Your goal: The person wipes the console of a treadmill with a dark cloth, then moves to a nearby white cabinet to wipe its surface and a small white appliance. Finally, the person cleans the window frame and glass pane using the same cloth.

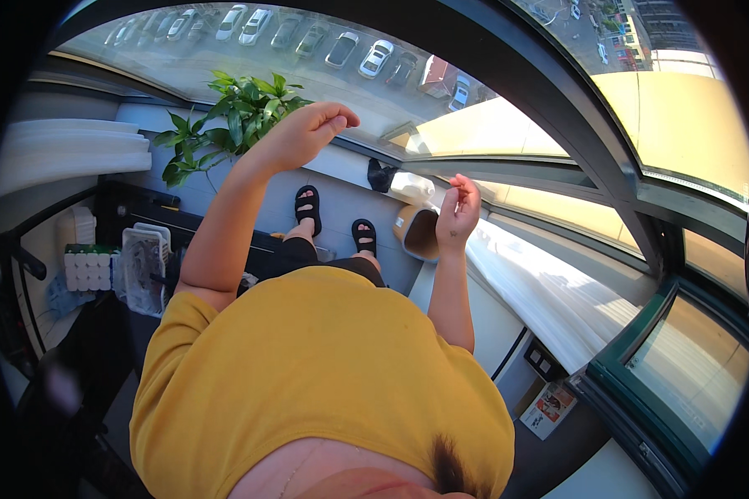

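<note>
My left hand (pixel 309 134) is raised in front of a leafy green potted plant (pixel 240 118), with its fingers curled loosely and nothing seen in them. On the other side, my right hand (pixel 460 215) is lifted with bent fingers, and no object shows in it. Just beside it in the view stands a brown bin (pixel 419 234). A white plastic jug (pixel 412 186) and a black plastic bag (pixel 381 174) rest near the window sill. The plant's pot is hidden.
Large framed windows (pixel 599 168) curve ahead and to the right, above a parking area. White curtains (pixel 536 287) hang at both sides. At left are a clear plastic basket (pixel 142 271) and a pack of white rolls (pixel 89 269). A green-framed window sash (pixel 636 349) juts in at right.
</note>
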A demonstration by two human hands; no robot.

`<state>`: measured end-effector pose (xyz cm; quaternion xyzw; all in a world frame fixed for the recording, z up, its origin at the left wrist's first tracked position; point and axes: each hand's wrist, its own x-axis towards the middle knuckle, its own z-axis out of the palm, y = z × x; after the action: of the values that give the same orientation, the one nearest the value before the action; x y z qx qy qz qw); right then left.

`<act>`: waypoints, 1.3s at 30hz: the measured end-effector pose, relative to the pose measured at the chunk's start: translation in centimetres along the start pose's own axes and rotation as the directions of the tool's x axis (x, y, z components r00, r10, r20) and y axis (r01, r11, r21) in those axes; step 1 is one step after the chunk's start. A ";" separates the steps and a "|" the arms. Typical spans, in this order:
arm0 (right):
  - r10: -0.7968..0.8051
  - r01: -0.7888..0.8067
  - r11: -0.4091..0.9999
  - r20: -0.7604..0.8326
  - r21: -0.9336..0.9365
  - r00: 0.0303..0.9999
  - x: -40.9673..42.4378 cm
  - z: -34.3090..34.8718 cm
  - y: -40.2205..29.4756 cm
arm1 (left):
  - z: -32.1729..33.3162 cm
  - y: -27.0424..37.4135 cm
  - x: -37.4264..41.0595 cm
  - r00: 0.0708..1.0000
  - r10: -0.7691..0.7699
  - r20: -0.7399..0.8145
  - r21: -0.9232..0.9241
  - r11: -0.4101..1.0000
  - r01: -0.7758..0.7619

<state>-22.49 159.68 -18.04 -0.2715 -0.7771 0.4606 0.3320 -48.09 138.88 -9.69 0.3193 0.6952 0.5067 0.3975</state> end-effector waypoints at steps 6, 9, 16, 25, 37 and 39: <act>0.119 -0.044 0.980 0.392 -0.196 0.912 -2.7 -0.9 9.1 | 5.8 -3.5 -1.8 0.874 0.037 -0.484 -0.319 0.923 -0.216; 0.280 -0.168 0.954 0.533 -0.248 0.798 -4.8 -1.0 16.6 | 9.3 -4.8 -3.5 0.751 -0.158 -0.641 -0.487 0.840 -0.239; 0.492 -0.086 0.845 0.704 -0.528 0.513 -8.1 -1.1 27.4 | 14.4 -11.9 -8.0 0.447 -0.511 -0.734 -0.673 0.632 -0.383; 0.607 0.121 0.740 0.734 -0.662 0.305 -10.4 4.9 39.2 | 14.8 -20.6 -9.7 0.290 -0.550 -0.783 -0.622 0.681 -0.388; 0.623 0.144 0.678 0.667 -0.721 0.409 -11.9 21.5 62.1 | 19.5 -38.7 -3.3 0.617 -0.280 -0.736 -0.435 0.893 -0.114; 0.735 0.101 0.582 0.576 -0.807 0.357 -12.4 23.7 64.8 | 19.3 -41.9 -2.4 0.626 -0.291 -0.723 -0.421 0.905 -0.065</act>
<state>-25.31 165.70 -87.82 -0.2590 -0.8575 0.2355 -0.3771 -31.72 133.73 -52.55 -0.0643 0.6947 0.7004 0.1507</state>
